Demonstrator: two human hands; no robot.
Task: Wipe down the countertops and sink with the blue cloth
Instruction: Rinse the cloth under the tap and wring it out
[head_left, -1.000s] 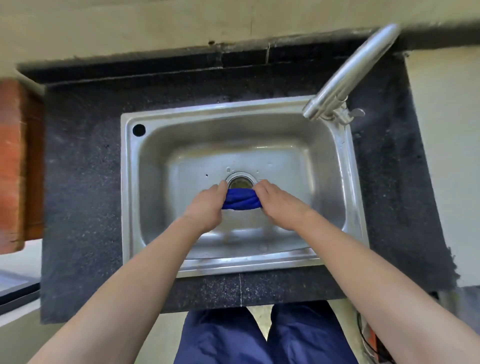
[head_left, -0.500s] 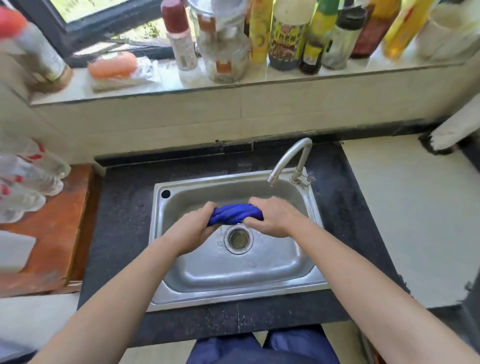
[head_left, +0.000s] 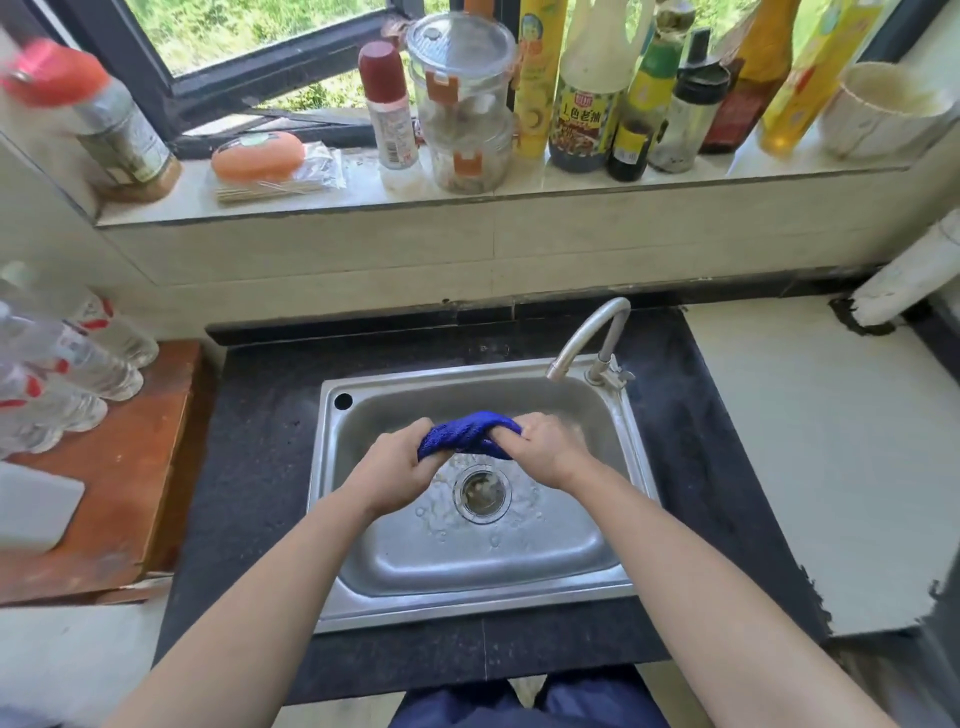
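The blue cloth (head_left: 468, 434) is twisted into a thick roll above the steel sink (head_left: 519, 592). My left hand (head_left: 392, 470) grips its left end and my right hand (head_left: 543, 449) grips its right end. Both hands hover over the basin, just behind the round drain (head_left: 482, 492). Water drops and a wet patch lie on the basin floor around the drain. The dark speckled countertop (head_left: 254, 467) frames the sink on all sides.
A curved tap (head_left: 587, 338) rises at the sink's back right corner. Several bottles and jars (head_left: 462, 98) crowd the window sill. Plastic bottles (head_left: 62, 379) lie on a wooden board (head_left: 119, 467) at left. A pale counter (head_left: 810, 452) and a white pipe (head_left: 909, 270) are at right.
The view has tilted up from straight down into the sink, bringing the sill into sight. Both hands lifted the cloth from in front of the drain to behind it.
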